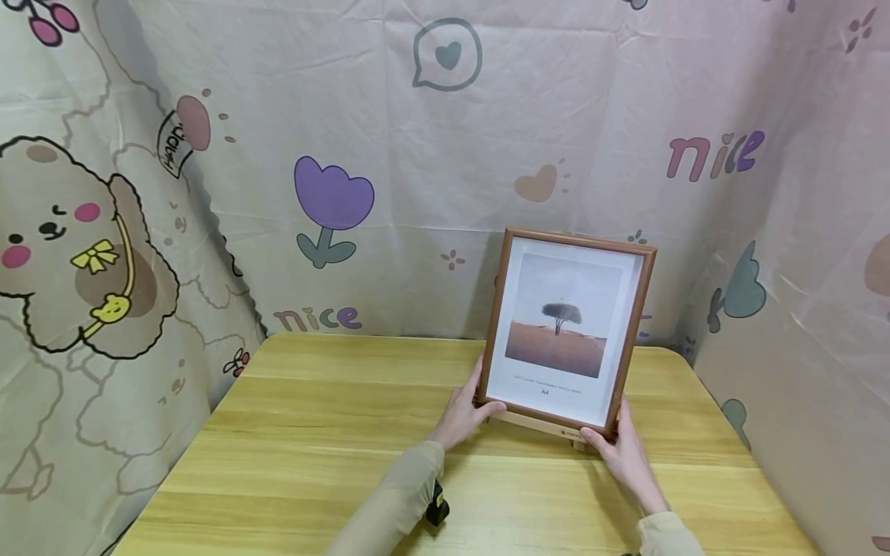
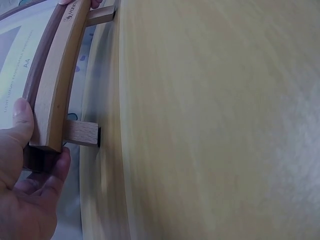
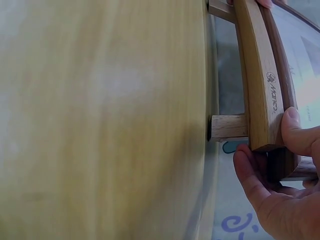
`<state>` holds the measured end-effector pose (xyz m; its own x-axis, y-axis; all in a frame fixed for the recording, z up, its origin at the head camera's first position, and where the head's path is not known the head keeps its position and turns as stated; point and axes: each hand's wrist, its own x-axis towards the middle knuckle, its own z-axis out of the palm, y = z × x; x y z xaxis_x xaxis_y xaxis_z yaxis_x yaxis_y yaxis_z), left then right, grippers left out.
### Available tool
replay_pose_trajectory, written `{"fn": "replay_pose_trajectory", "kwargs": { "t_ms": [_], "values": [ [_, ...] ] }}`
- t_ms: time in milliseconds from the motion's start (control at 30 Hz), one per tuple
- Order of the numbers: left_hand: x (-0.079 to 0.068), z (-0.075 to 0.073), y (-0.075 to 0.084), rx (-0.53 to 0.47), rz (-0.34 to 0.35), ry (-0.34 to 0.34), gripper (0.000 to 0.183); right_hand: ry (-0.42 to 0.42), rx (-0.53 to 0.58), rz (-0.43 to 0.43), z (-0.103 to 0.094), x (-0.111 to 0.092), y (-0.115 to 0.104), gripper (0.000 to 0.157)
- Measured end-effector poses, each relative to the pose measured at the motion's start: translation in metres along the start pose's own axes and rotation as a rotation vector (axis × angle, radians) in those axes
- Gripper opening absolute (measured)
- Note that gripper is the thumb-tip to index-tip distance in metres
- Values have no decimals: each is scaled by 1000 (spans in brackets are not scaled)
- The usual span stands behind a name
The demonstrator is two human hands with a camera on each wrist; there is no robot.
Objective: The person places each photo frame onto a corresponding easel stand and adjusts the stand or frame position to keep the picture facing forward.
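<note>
A brown wooden picture frame (image 1: 495, 324) with a print of a lone tree stands tilted back in the head view. Its lower edge sits at the light wooden ledge of a small stand (image 1: 531, 422). My left hand (image 1: 462, 413) grips the frame's lower left corner, thumb in front and fingers behind. At the lower right corner my right hand (image 1: 626, 452) holds it the same way. The ledge (image 3: 257, 75) carries a printed logo, and two short legs (image 2: 82, 132) with dark tips extend from it. Whether those tips touch the table cannot be told.
The wood-grain table (image 1: 313, 432) reaches back to a hanging cloth (image 1: 417, 154) with printed flowers and words, close behind the frame. More cloth (image 1: 799, 324) hangs along the right side. A black device (image 1: 436, 506) is by the left sleeve.
</note>
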<state>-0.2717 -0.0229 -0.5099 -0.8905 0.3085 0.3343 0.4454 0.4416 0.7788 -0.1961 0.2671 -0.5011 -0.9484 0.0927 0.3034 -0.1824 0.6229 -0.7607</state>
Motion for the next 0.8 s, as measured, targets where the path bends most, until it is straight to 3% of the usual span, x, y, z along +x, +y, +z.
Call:
{"fn": "replay_pose_trajectory", "kwargs": {
  "t_ms": [333,533,800],
  "values": [
    [-2,0,-4,9,75,25,101,-1,-32,7,2,0,-1,92],
    [-1,0,-2,0,27,7,101,2,-32,-2,2,0,0,90],
    [-1,1,1,-4,38,17,101,-14,-4,-9,0,1,1,94]
  ]
}}
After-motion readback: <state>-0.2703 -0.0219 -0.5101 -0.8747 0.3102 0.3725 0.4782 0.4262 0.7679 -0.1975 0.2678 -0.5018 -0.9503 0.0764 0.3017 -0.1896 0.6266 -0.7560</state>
